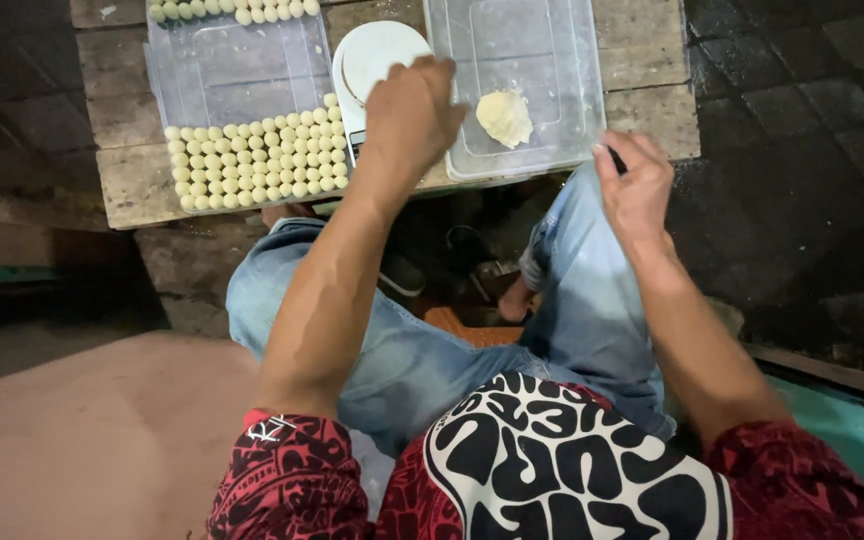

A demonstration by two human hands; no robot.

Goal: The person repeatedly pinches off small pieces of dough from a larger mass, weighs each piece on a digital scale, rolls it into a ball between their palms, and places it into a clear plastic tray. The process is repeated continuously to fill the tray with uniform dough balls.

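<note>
Taking the white scale (377, 55) on the wooden bench (132, 180) as the landmark: to its left lies a clear plastic tray (237, 70), and on the tray's near part sit tight rows of small pale dough balls (257, 160), touching one another, with another row along its far edge.

The left hand (412, 115) hovers over the scale's near right edge, back of the hand up and fingers curled down and inward. Whether they pinch a bit of dough cannot be told, since the palm side is hidden.

Right of the scale stands a clear plastic box (552, 60) with a single lump of pale dough (504, 118) lying on its floor, close to the left hand's fingertips but apart from them.

Farther right, off the box's near right corner, the right hand (637, 190) rests near the knee with fingers loosely bent around something dark and small; what it is cannot be made out.

The lump looks soft, light and likely tacky, so it would deform under a squeeze; a gentle pinch at its ragged edge seems the best hold. The rolled balls look easily dented.
</note>
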